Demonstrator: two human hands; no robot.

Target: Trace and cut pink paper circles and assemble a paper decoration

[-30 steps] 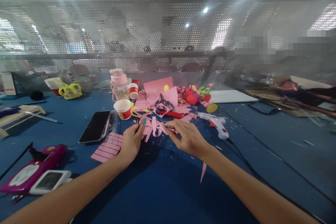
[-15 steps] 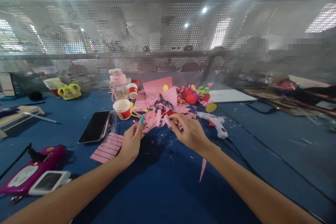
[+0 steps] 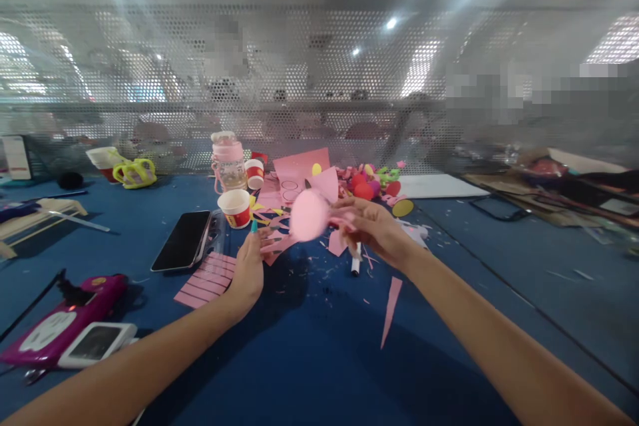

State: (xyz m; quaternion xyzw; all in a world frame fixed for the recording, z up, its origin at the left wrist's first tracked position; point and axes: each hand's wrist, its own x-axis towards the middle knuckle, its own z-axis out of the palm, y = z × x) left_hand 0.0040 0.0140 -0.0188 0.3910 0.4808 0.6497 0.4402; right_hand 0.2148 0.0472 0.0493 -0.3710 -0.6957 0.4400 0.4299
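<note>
Between my hands hangs a rounded pink paper piece (image 3: pixel 309 215), blurred by motion. My right hand (image 3: pixel 372 226) is closed on pink paper at this piece's right side. My left hand (image 3: pixel 251 263) is at the left, its fingers beside thin pink paper strips (image 3: pixel 279 244); whether it grips them is unclear. Behind lie pink paper sheets (image 3: pixel 302 166) and a pile of red and pink shapes (image 3: pixel 363 186). A white pen (image 3: pixel 356 261) lies below my right hand, which partly covers a white glue gun (image 3: pixel 415 233).
Left of centre are paper cups (image 3: pixel 234 208), a pink bottle (image 3: pixel 228 163), a phone (image 3: pixel 182 241) and lined pink paper (image 3: pixel 207 279). A purple device (image 3: pixel 64 319) lies at the left. A long pink scrap (image 3: pixel 391 313) is near my right forearm.
My right hand has moved slightly right and the rounded pink piece now shows between my hands. The scissors behind are mostly hidden now, and the white pen has come into view.
</note>
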